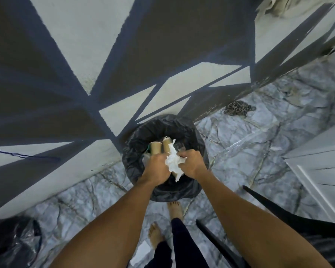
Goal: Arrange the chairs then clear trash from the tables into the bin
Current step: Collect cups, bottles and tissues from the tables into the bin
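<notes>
Both hands (174, 165), clamped together on paper cups (161, 147) and crumpled tissue (173, 163), hung over the lined bin (135, 140); letting go seemed next.

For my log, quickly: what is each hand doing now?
Left hand: closed on paper cups.
Right hand: closed on white tissue.

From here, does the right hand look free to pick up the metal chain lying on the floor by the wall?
Probably not yet: the right hand is shut on crumpled white tissue over the black-lined bin, and the metal chain lies well beyond it.
</notes>
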`<state>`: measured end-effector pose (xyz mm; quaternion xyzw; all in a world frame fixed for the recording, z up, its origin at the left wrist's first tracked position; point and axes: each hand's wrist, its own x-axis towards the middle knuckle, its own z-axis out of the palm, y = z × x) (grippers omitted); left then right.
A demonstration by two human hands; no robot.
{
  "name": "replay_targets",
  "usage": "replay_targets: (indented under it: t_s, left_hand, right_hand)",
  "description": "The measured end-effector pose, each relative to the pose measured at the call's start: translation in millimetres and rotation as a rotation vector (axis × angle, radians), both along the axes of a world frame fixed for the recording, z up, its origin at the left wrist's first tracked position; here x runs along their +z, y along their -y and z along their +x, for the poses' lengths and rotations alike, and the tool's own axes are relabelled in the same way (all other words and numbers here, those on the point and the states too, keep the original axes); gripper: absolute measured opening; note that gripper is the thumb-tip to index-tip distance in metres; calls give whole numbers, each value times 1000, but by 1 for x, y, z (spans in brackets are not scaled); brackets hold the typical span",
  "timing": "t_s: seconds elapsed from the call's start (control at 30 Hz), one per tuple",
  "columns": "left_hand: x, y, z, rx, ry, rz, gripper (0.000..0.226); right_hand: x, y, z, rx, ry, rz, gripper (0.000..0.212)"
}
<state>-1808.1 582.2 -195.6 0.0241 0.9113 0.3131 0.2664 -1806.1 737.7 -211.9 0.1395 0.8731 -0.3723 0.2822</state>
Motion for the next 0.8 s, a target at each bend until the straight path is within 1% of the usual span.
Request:
replay_targets:
  t_s: [0.1,0.17,0.23,0.3,0.37,0.47,0.57,0.67,0.8]
  left_hand:
    - [-11,5,3,-13,75,1,41]
    - [-18,7,7,-27,82,8,48]
    - [-23,7,10,-30,109,4,55]
    - [-26,6,13,-37,135,-8,52]
    - [-24,4,14,-28,131,-2,42]
    - [-16,3,13,-24,143,-20,42]
    - [-4,7,13,-28,119,-39,36]
    - [14,12,16,-23,64,-66,38]
    - [47,15,26,-110,1,-104,46]
  right_hand:
    - [-11,-3,2,61,59,56,50]
    - [-18,-6,7,116,103,108,51]
    - [-24,-10,13,126,160,128,55]
    - [-27,-14,19,88,184,116,59]
    - [-27,-16,23,53,178,112,60]
    - [-21,-18,26,56,172,119,52]
    - [-10,-17,30,49,150,114,49]
    - [9,-14,39,25,113,104,46]
    - [47,-12,60,-26,27,115,45]
